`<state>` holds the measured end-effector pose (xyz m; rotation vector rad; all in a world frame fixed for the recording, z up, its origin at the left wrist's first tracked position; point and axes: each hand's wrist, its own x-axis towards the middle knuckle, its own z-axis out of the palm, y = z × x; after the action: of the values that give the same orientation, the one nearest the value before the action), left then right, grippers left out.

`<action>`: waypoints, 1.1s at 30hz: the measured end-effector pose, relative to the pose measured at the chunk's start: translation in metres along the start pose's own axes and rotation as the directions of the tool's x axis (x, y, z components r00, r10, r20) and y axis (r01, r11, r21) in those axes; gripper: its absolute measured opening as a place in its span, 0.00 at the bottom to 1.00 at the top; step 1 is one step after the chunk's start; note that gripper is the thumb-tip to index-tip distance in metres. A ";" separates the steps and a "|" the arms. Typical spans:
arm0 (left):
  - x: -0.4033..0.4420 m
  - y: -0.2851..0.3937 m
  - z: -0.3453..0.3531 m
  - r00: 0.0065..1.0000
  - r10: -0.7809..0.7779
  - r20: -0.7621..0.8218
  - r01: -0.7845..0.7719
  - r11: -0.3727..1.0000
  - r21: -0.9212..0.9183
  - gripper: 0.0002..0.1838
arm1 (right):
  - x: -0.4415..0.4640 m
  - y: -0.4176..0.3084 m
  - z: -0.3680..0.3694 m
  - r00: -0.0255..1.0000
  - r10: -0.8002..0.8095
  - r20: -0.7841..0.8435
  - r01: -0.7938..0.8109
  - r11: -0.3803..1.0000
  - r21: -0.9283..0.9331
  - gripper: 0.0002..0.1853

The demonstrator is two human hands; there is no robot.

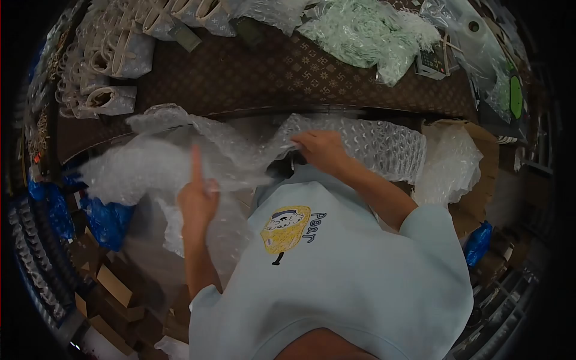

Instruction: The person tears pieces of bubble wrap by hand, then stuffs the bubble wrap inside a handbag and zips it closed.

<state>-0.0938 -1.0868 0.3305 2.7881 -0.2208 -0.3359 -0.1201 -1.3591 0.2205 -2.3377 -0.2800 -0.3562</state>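
A long, crumpled sheet of clear bubble wrap (pixel 375 147) stretches across the front of the table, its left part smeared by motion. My right hand (pixel 324 150) is closed, pinching the upper edge of this wrap near the middle. Over the blurred left part is my left hand (pixel 199 201), its index finger stretched out and its thumb apart. The other fingers of that hand are hard to make out. Nothing shows in its grasp.
On the brown patterned table (pixel 240 78) stand several pale handbags (pixel 133 54) at the back left. A pile of greenish plastic bags (pixel 366 36) lies at the back right, near a calculator (pixel 433 63). Cardboard boxes (pixel 114 285) and blue plastic bags (pixel 107 221) sit low on the left.
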 end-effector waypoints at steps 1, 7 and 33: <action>-0.002 0.024 0.011 0.988 0.073 0.139 -0.073 0.997 -0.004 0.39 | 0.008 -0.015 0.004 1.000 -0.009 0.013 0.009 1.000 0.005 0.09; 0.017 0.035 0.069 0.939 0.310 0.153 -0.242 0.906 -0.347 0.37 | 0.028 -0.065 0.006 0.943 -0.070 0.325 0.045 0.996 0.083 0.07; 0.020 0.046 0.099 0.976 0.204 0.079 -0.190 0.969 -0.157 0.07 | 0.021 -0.046 0.002 0.896 0.050 0.441 -0.043 0.999 -0.027 0.05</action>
<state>-0.1052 -1.1632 0.2512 2.5789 -0.4726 -0.4168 -0.1137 -1.3231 0.2562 -2.4160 -0.4375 0.2076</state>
